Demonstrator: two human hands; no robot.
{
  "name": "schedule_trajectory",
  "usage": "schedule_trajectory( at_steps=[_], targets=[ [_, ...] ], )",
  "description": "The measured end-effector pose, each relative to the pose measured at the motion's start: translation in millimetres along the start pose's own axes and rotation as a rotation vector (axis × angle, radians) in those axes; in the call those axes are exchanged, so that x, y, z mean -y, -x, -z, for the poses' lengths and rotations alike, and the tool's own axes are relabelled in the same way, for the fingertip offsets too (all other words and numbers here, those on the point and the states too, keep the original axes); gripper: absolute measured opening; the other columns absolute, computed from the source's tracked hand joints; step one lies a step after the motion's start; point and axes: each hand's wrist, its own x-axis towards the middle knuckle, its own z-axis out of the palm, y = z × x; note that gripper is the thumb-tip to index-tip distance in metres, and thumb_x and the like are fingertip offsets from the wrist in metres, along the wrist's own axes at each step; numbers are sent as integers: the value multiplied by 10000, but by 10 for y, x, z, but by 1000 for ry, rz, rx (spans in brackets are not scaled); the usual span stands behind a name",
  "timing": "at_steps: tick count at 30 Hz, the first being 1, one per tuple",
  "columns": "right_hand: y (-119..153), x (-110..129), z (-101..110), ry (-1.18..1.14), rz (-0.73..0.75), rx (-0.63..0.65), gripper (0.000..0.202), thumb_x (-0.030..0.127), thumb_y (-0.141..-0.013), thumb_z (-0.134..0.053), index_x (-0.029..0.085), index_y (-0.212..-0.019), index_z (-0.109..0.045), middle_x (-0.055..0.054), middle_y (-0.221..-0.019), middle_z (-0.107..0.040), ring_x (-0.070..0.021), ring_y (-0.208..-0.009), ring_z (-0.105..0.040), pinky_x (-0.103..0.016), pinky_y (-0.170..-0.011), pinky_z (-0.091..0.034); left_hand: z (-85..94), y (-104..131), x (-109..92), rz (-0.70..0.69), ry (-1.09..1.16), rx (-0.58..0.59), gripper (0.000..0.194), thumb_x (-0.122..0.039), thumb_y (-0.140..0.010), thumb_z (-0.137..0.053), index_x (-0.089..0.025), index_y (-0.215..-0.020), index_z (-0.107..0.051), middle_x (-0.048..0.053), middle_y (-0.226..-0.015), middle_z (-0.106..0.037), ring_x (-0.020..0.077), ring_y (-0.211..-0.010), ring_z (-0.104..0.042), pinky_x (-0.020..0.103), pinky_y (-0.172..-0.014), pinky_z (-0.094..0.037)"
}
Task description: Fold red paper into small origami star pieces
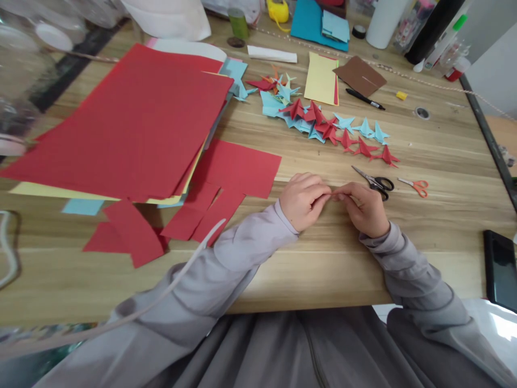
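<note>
My left hand (pixel 306 200) and my right hand (pixel 363 207) meet fingertip to fingertip over the table. Both are closed in a pinch. Whatever lies between the fingertips is too small and too covered to make out. Black-handled scissors (pixel 377 183) lie just beyond my right hand, with small orange-handled scissors (pixel 416 185) to their right. Folded red paper cranes (pixel 365 146) and light blue paper cranes (pixel 364 128) stand in rows farther back. Left of my left hand lie a red paper sheet (pixel 246 167) and cut red strips (pixel 221 215).
A big stack of red sheets (pixel 141 118) covers the left of the table. Yellow paper (pixel 320 81), brown paper (pixel 361 77) and a black pen (pixel 365 99) lie toward the back. A phone (pixel 501 269) rests at the right edge. A pale cable (pixel 177 280) crosses above my left sleeve.
</note>
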Motion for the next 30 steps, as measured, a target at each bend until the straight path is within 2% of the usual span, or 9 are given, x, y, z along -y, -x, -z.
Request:
schedule_trajectory(
  at_steps=[4,8,14,17,19,22,26,28,30],
  targets=[
    [8,-2,-6,6,-12,-16,119,154,-874,-529,187,-869,-644,-31,-745,-681,-148,-708,-637,-271,-668,-505,4,1,-6,17,4,11,234,-219,-897,-460,-160,-771,-648,53,-722,-616,172,-698,-539,317,-670,-410],
    [24,-8,-38,33,39,-34,80,167,-866,-557,194,-862,-632,-33,-766,-676,-149,-712,-633,-267,-658,-504,10,1,-14,7,11,19,230,-215,-895,-459,-154,-788,-653,54,-719,-617,169,-690,-534,313,-665,-407],
    [19,9,-39,56,38,15,122,135,-876,-510,188,-813,-601,-29,-745,-649,-138,-701,-613,-250,-638,-488,19,-4,-25,0,16,49,222,-203,-879,-470,-160,-747,-643,50,-706,-623,176,-700,-549,323,-671,-407],
    [11,10,-25,43,7,-5,114,141,-867,-521,183,-794,-599,-24,-721,-641,-137,-688,-608,-253,-633,-485,31,-6,-42,64,66,6,181,-244,-857,-535,-156,-750,-652,49,-708,-641,179,-711,-573,331,-697,-428],
    [7,-8,-17,44,-48,-53,99,161,-857,-538,188,-787,-603,-15,-703,-642,-138,-666,-602,-263,-623,-485,40,-7,-48,127,137,-28,164,-278,-841,-577,-149,-877,-671,58,-776,-674,182,-756,-601,329,-728,-457],
    [4,-48,-5,49,-137,-126,97,188,-852,-548,199,-782,-614,-3,-695,-654,-143,-653,-604,-286,-631,-496,43,-7,-33,210,206,-67,256,-263,-833,-586,-136,-1047,-647,91,-934,-699,184,-854,-629,322,-778,-488],
    [9,-67,0,41,-154,-180,95,213,-854,-557,203,-791,-627,-5,-717,-670,-149,-683,-623,-310,-668,-521,20,-1,5,264,213,-116,209,-233,-830,-589,-135,-1000,-661,94,-943,-707,176,-851,-645,313,-778,-507],
    [11,-54,-3,21,-140,-184,66,241,-846,-586,201,-859,-637,-16,-758,-682,-151,-689,-633,-309,-663,-533,10,2,7,270,224,-123,181,-226,-815,-612,-149,-969,-668,82,-916,-714,176,-843,-651,314,-773,-513],
    [9,-33,-8,-5,-112,-160,136,271,-837,-617,201,-953,-637,-31,-811,-692,-156,-706,-644,-312,-666,-544,6,3,-8,263,236,-119,165,-210,-793,-636,-158,-945,-674,75,-901,-719,179,-844,-655,318,-773,-516]
  ],
)
